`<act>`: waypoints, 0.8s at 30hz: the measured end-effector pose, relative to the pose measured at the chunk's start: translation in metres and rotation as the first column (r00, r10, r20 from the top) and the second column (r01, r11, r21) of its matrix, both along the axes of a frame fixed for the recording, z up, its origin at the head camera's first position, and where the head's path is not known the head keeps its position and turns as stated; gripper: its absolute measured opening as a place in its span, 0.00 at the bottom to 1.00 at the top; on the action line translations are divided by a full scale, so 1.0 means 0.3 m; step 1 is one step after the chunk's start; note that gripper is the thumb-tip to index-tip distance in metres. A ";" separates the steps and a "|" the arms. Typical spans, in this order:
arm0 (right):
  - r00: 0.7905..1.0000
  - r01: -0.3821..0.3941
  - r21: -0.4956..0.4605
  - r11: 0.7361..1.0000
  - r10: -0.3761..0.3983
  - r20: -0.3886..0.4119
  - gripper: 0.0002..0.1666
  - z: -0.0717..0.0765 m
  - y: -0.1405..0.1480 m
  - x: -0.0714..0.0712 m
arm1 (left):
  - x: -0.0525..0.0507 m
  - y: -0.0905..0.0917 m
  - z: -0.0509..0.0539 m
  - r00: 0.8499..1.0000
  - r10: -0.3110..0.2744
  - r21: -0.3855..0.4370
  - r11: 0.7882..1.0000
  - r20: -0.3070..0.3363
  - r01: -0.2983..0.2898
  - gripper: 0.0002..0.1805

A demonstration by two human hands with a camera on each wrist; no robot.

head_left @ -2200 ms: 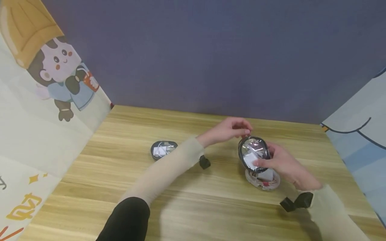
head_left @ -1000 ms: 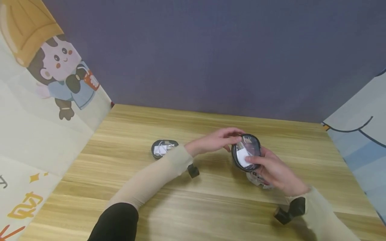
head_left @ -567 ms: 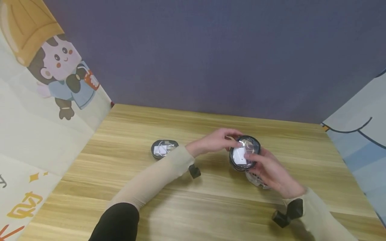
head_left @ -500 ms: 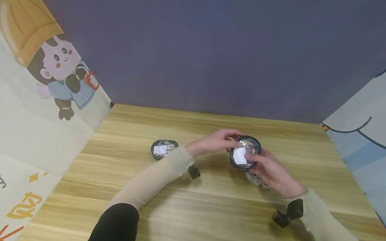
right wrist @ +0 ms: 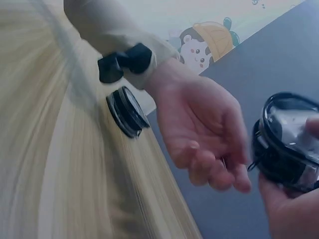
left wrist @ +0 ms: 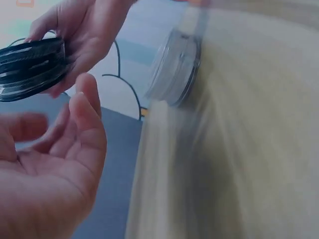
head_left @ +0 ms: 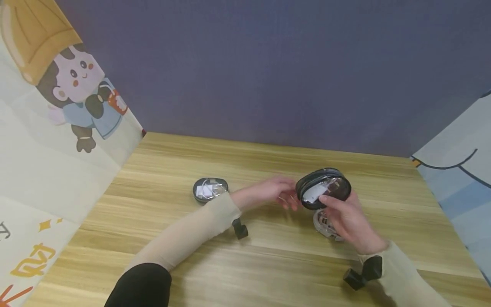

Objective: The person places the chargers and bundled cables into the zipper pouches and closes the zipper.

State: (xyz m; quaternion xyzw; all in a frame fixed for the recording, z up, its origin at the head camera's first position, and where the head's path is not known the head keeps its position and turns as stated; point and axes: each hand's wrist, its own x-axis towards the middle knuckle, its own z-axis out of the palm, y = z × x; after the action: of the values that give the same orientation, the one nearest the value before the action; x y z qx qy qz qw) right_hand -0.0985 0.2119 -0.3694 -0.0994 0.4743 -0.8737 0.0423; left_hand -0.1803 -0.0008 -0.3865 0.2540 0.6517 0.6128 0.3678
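Note:
My right hand [head_left: 350, 219] grips a black oval zip pouch [head_left: 324, 187] above the table, its thumb pressed on the clear window. A white block and a cable show through that window. Just left of the pouch is my left hand [head_left: 272, 192], its fingers loosely bent and holding nothing. In the right wrist view, a small zipper pull [right wrist: 253, 165] hangs from the pouch close to the left fingertips. Below the held pouch, partly covered by my right hand, a clear-sided pouch [head_left: 324, 224] with a white cable rests on the table.
Another black oval pouch [head_left: 210, 189] with a white block and cable lies on the wooden table [head_left: 245, 273], beside my left forearm. A dark blue-grey panel [head_left: 268, 76] rises behind the table. Printed panels flank it left and right.
My left hand has come off the pouch's edge and lowered slightly to the left. The right hand has tilted the pouch and shifted it a little to the right.

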 end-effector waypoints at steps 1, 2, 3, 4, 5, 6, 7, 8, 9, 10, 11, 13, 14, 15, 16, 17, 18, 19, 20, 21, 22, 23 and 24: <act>1.000 0.000 -0.032 0.999 -0.001 -0.032 0.32 -0.002 -0.002 -0.001 | 0.008 -0.005 -0.005 1.000 -0.031 0.016 0.999 0.004 0.031 0.18; 0.998 -0.003 -0.063 0.998 -0.001 -0.061 0.33 -0.003 -0.003 -0.001 | 0.016 -0.010 -0.009 0.998 -0.066 0.029 0.997 0.002 0.066 0.17; 0.996 -0.008 -0.097 0.995 -0.001 -0.092 0.34 -0.003 -0.003 -0.001 | 0.024 -0.014 -0.011 0.995 -0.100 0.043 0.994 -0.002 0.100 0.17; 0.992 -0.012 -0.113 0.993 -0.003 -0.126 0.34 -0.004 -0.003 -0.001 | 0.033 -0.017 -0.012 0.991 -0.135 0.063 0.989 -0.004 0.135 0.18; 0.987 -0.020 -0.126 0.992 -0.001 -0.162 0.36 -0.004 -0.003 -0.002 | 0.041 -0.020 -0.012 0.986 -0.167 0.081 0.983 -0.005 0.167 0.18; 0.979 -0.028 -0.136 0.990 0.000 -0.202 0.36 -0.003 -0.002 -0.002 | 0.049 -0.022 -0.012 0.981 -0.192 0.107 0.976 0.000 0.191 0.19; 0.971 -0.037 -0.144 0.989 0.001 -0.240 0.37 -0.002 -0.002 -0.002 | 0.057 -0.022 -0.012 0.978 -0.208 0.136 0.969 0.010 0.205 0.20; 0.958 -0.049 -0.141 0.989 0.007 -0.285 0.37 -0.001 -0.002 -0.003 | 0.063 -0.022 -0.011 0.975 -0.220 0.164 0.963 0.027 0.213 0.20; 0.943 -0.058 -0.131 0.990 0.011 -0.333 0.36 0.002 -0.003 -0.003 | 0.070 -0.021 -0.010 0.972 -0.229 0.195 0.957 0.045 0.217 0.21; 0.928 -0.065 -0.119 0.991 0.016 -0.373 0.35 0.004 -0.003 -0.003 | 0.075 -0.020 -0.009 0.970 -0.233 0.224 0.951 0.062 0.214 0.21; 0.913 -0.077 -0.116 0.990 0.023 -0.407 0.34 0.006 -0.005 -0.003 | 0.081 -0.019 -0.008 0.969 -0.235 0.248 0.946 0.081 0.208 0.22; 0.889 -0.087 -0.107 0.990 0.028 -0.457 0.33 0.009 -0.008 -0.001 | 0.090 -0.016 -0.004 0.963 -0.241 0.292 0.936 0.121 0.198 0.22; 0.880 -0.085 -0.102 0.991 0.027 -0.474 0.32 0.010 -0.010 0.000 | 0.095 -0.014 -0.001 0.960 -0.245 0.309 0.931 0.138 0.193 0.23; 0.874 -0.083 -0.101 0.991 0.023 -0.486 0.31 0.011 -0.012 0.001 | 0.099 -0.012 0.001 0.957 -0.250 0.325 0.926 0.150 0.191 0.23; 0.870 -0.083 -0.105 0.991 0.021 -0.493 0.31 0.011 -0.015 0.002 | 0.103 -0.011 0.004 0.954 -0.254 0.338 0.922 0.159 0.189 0.24; 0.867 -0.083 -0.106 0.991 0.019 -0.497 0.31 0.011 -0.017 0.004 | 0.106 -0.009 0.005 0.952 -0.257 0.351 0.918 0.168 0.186 0.24; 0.866 -0.082 -0.110 0.991 0.016 -0.500 0.32 0.009 -0.020 0.004 | 0.109 -0.007 0.006 0.950 -0.258 0.363 0.914 0.177 0.180 0.24; 0.864 -0.084 -0.112 0.990 0.017 -0.504 0.32 0.009 -0.022 0.005 | 0.111 -0.005 0.007 0.950 -0.252 0.374 0.912 0.185 0.169 0.24; 0.862 -0.082 -0.113 0.990 0.013 -0.506 0.33 0.008 -0.024 0.005 | 0.114 -0.004 0.008 0.951 -0.244 0.384 0.910 0.190 0.157 0.24; 0.862 -0.077 -0.113 0.991 0.009 -0.507 0.33 0.006 -0.025 0.006 | 0.115 -0.002 0.007 0.953 -0.232 0.393 0.909 0.196 0.141 0.24; 0.864 -0.072 -0.112 0.991 0.005 -0.504 0.35 0.006 -0.026 0.006 | 0.117 0.000 0.006 0.956 -0.217 0.398 0.909 0.199 0.124 0.24; 0.867 -0.062 -0.110 0.992 -0.001 -0.499 0.35 0.005 -0.026 0.006 | 0.118 0.002 0.006 0.958 -0.201 0.403 0.909 0.204 0.105 0.23; 0.869 -0.052 -0.108 0.993 -0.008 -0.495 0.36 0.005 -0.026 0.006 | 0.119 0.003 0.005 0.960 -0.181 0.405 0.911 0.213 0.082 0.23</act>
State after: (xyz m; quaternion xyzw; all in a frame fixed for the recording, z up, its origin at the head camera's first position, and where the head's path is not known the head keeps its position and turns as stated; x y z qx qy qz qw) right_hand -0.0967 0.2040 -0.3680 -0.3273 0.4156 -0.8451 -0.0765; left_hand -0.1447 0.0000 -0.3851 0.2884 0.4463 0.7311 0.4280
